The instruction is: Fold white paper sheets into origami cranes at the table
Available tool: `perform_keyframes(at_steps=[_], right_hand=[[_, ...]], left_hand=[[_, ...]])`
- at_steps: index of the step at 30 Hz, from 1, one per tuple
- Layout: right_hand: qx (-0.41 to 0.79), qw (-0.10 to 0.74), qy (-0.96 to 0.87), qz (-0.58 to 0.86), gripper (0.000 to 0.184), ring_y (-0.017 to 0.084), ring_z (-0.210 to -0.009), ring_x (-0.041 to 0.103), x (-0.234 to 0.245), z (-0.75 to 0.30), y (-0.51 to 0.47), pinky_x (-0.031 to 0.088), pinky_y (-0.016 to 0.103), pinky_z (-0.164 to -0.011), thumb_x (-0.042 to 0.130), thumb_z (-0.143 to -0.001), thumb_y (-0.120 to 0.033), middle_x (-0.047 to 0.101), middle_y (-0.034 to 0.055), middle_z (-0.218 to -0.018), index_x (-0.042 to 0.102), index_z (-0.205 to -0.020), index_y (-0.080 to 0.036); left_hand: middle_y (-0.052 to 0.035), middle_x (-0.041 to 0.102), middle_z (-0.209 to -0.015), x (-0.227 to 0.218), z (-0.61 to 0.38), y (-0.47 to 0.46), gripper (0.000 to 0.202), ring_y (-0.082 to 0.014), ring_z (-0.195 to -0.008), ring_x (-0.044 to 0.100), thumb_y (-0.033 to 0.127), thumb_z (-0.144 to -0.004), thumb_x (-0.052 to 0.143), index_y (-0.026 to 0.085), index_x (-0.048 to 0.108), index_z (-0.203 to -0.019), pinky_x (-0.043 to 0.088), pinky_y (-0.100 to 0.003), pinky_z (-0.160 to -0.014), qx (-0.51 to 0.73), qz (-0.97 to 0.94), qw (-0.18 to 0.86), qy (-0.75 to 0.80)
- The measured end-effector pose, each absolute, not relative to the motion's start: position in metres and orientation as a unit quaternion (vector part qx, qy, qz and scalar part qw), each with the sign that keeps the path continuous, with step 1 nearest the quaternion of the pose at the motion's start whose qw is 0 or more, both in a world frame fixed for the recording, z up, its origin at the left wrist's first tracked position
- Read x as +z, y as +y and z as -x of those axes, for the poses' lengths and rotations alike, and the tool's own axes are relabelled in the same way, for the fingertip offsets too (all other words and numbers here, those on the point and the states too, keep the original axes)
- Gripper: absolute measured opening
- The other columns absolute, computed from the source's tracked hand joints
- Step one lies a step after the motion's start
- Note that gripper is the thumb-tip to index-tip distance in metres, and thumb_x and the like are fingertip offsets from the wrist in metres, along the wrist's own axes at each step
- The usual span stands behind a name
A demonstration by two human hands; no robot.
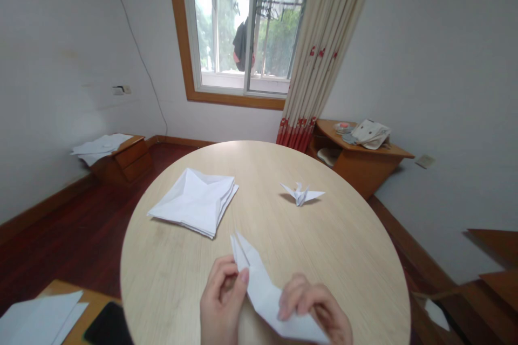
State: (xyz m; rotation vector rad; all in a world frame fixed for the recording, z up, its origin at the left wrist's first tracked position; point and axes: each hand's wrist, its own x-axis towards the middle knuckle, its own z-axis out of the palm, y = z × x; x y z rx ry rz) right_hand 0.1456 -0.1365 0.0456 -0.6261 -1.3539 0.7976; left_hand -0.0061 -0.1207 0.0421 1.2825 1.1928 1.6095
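A partly folded white paper piece [263, 291] with two pointed flaps is held over the near edge of the round wooden table [343, 259]. My left hand [220, 302] pinches its left side, thumb on top near the points. My right hand [315, 310] grips its lower right part, fingers curled over the paper. Further out on the table lie a stack of creased white paper sheets [196, 202] on the left and a finished white paper crane [301, 193] towards the right.
A low wooden cabinet [125, 159] with papers stands at the left wall. A corner shelf [360, 156] with a bag sits by the curtain [324, 54]. White sheets [36, 321] and a dark phone [109, 326] lie at the bottom left.
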Motion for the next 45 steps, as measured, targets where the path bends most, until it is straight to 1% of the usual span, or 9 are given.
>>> perform_keyframes(at_steps=[3, 8, 14, 22, 29, 33, 36, 41, 45], right_hand=[[0.469, 0.558, -0.614, 0.303, 0.064, 0.023, -0.066, 0.062, 0.042, -0.155, -0.137, 0.048, 0.036, -0.066, 0.021, -0.095, -0.063, 0.068, 0.0089, -0.067, 0.068, -0.083, -0.021], [0.462, 0.527, -0.570, 0.429, 0.063, 0.020, -0.073, 0.061, 0.020, -0.141, -0.132, 0.049, 0.030, -0.068, 0.058, -0.075, -0.071, 0.063, 0.0053, -0.083, 0.057, -0.113, -0.021], [0.507, 0.522, -0.542, 0.421, 0.062, 0.029, -0.096, 0.065, 0.008, -0.124, -0.135, 0.049, 0.040, -0.087, 0.053, -0.080, -0.068, 0.067, 0.0133, -0.107, 0.061, -0.119, -0.021], [0.489, 0.657, -0.402, 0.410, 0.055, 0.021, -0.067, 0.060, 0.009, -0.104, -0.137, 0.050, 0.030, -0.060, 0.049, -0.081, -0.071, 0.062, 0.0042, -0.078, 0.060, -0.105, -0.024], [0.376, 0.708, -0.412, 0.433, 0.044, 0.013, -0.054, 0.044, 0.019, -0.107, -0.131, 0.040, 0.023, -0.049, 0.050, -0.084, -0.067, 0.047, -0.0024, -0.068, 0.051, -0.079, -0.023], [0.312, 0.635, -0.484, 0.515, 0.042, 0.015, -0.052, 0.051, 0.023, -0.117, -0.133, 0.041, 0.024, -0.048, 0.043, -0.091, -0.060, 0.054, -0.0006, -0.064, 0.056, -0.080, -0.021], [0.200, 0.591, -0.548, 0.558, 0.041, 0.015, -0.049, 0.053, 0.028, -0.122, -0.134, 0.041, 0.024, -0.046, 0.043, -0.093, -0.054, 0.055, -0.0003, -0.058, 0.055, -0.068, -0.022], [0.068, 0.559, -0.577, 0.592, 0.044, 0.012, -0.037, 0.044, 0.030, -0.124, -0.135, 0.033, 0.024, -0.040, 0.037, -0.097, -0.047, 0.048, -0.0031, -0.046, 0.054, -0.064, -0.023], [0.119, 0.550, -0.566, 0.602, 0.049, 0.011, -0.037, 0.043, 0.038, -0.127, -0.136, 0.033, 0.022, -0.037, 0.038, -0.095, -0.051, 0.045, -0.0039, -0.044, 0.046, -0.057, -0.023]], left_hand=[[-0.0057, 0.064, -0.082, 0.045, 0.011, -0.118, 0.023, -0.0179, -0.075, 0.065, 0.037, -0.079, 0.070, 0.017, 0.067, -0.069, 0.054, -0.020, -0.061, 0.632, -0.502, 0.361, 0.468], [-0.0073, 0.069, -0.083, 0.044, 0.008, -0.124, 0.020, -0.0197, -0.075, 0.067, 0.039, -0.083, 0.066, 0.020, 0.074, -0.081, 0.054, -0.021, -0.057, 0.601, -0.571, 0.373, 0.416], [-0.0008, 0.065, -0.060, 0.039, 0.003, -0.126, 0.039, -0.0151, -0.053, 0.062, 0.041, -0.074, 0.076, 0.017, 0.065, -0.102, 0.050, -0.019, -0.049, 0.615, -0.456, 0.481, 0.427], [-0.0010, 0.062, -0.072, 0.038, -0.014, -0.136, 0.035, -0.0145, -0.059, 0.062, 0.039, -0.081, 0.068, 0.019, 0.056, -0.107, 0.047, -0.019, -0.047, 0.696, -0.348, 0.349, 0.521], [-0.0030, 0.052, -0.072, 0.031, 0.006, -0.135, 0.018, -0.0176, -0.064, 0.055, 0.017, -0.083, 0.057, 0.024, 0.073, -0.078, 0.048, -0.027, -0.060, 0.545, -0.660, 0.090, 0.509], [-0.0105, 0.061, -0.094, 0.040, 0.009, -0.135, 0.024, -0.0196, -0.079, 0.065, 0.025, -0.091, 0.047, 0.020, 0.069, -0.083, 0.054, -0.030, -0.072, 0.523, -0.724, 0.264, 0.364], [-0.0149, 0.066, -0.106, 0.046, 0.004, -0.134, 0.022, -0.0282, -0.100, 0.065, 0.041, -0.082, 0.064, 0.019, 0.064, -0.083, 0.054, -0.038, -0.084, 0.521, -0.722, 0.331, 0.314], [-0.0121, 0.070, -0.107, 0.049, 0.000, -0.138, 0.006, -0.0237, -0.094, 0.069, 0.014, -0.078, 0.063, 0.020, 0.062, -0.076, 0.056, -0.031, -0.079, 0.498, -0.736, 0.310, 0.339], [-0.0077, 0.073, -0.088, 0.047, 0.002, -0.141, 0.015, -0.0189, -0.079, 0.070, 0.006, -0.079, 0.054, 0.020, 0.061, -0.077, 0.056, -0.024, -0.071, 0.521, -0.716, 0.282, 0.370]])
